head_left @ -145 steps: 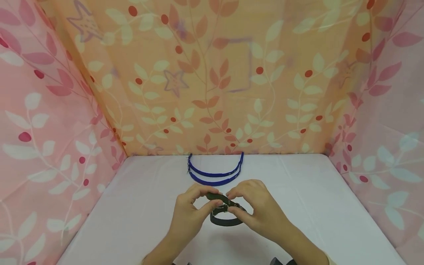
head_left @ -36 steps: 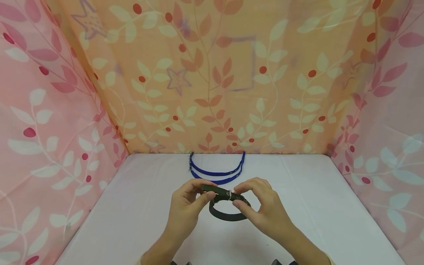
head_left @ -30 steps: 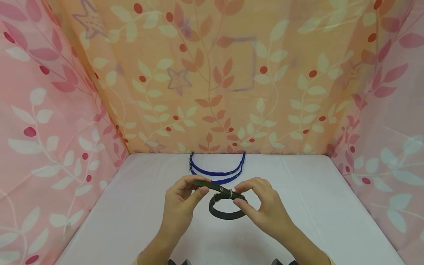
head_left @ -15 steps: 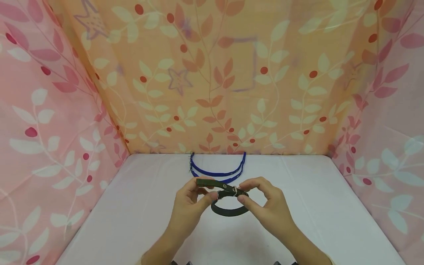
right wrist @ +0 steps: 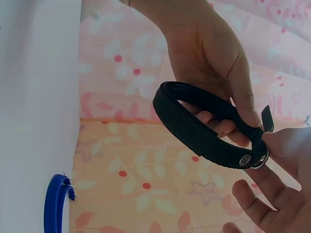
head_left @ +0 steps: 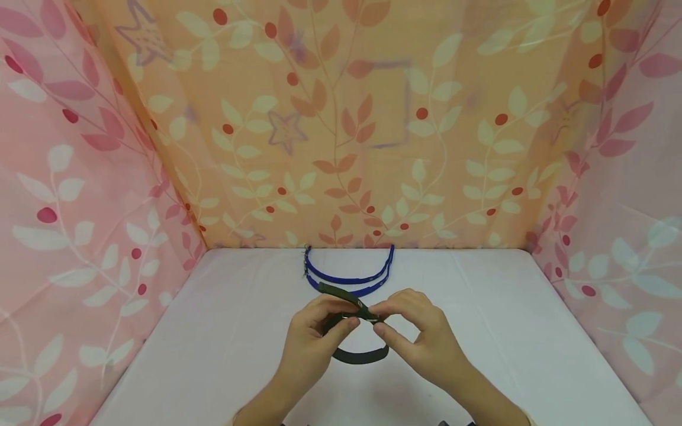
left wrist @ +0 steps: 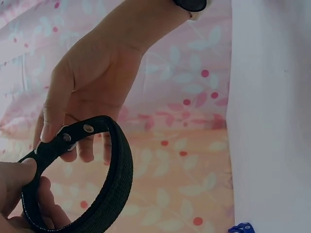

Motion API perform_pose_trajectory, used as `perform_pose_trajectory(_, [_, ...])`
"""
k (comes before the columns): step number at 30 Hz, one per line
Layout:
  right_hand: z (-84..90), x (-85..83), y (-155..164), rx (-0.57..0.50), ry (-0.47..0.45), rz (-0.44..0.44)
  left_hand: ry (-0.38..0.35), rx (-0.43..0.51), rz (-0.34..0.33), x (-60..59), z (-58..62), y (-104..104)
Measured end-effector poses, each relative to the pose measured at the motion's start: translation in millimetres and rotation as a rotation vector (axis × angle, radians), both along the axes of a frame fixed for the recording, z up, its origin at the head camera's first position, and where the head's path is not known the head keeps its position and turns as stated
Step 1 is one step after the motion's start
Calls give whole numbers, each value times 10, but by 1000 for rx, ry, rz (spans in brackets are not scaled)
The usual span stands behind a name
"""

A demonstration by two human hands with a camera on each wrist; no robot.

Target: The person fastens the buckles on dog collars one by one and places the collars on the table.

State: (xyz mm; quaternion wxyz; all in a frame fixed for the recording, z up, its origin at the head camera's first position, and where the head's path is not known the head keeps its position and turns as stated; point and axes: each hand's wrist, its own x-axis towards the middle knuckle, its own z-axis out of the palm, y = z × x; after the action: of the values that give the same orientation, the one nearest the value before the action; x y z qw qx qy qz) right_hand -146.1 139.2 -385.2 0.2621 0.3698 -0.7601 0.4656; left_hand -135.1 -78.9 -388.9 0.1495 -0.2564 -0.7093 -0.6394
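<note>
My two hands hold a dark green webbing collar with metal eyelets, bent into a loop above the table. In the head view my left hand pinches it just left of the buckle area, and its free end sticks up past the fingers. My right hand pinches the strap between thumb and forefinger, its fingertips close to the left thumb. The loop of the collar hangs below both hands. A metal buckle and an eyelet show beside the right hand's fingers in the right wrist view, while the left wrist view shows more eyelets.
Two blue straps, curved like collars with metal fittings at the left end, lie at the back of the white table. Leaf-patterned cloth walls stand behind and on both sides.
My left hand has moved off the collar's free end and in toward the buckle, close to my right hand. The free end now points up to the left, and the loop has dropped slightly.
</note>
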Motion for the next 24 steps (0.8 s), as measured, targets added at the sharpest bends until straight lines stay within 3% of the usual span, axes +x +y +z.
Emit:
perform_pose_trajectory(4, [-9, -21, -16, -9, 81, -11, 50, 24, -37, 3, -8, 5])
perform_pose_trajectory(13, [-12, -11, -38, -59, 109, -29, 64, -50, -27, -8, -55, 33])
perform_pose_trajectory(21, [25, 62, -23, -154, -71, 1, 183, -79, -45, 15, -74, 61])
perform_pose_trajectory(24, [31, 75, -26, -157, -97, 7, 211, -91, -48, 15, -67, 61])
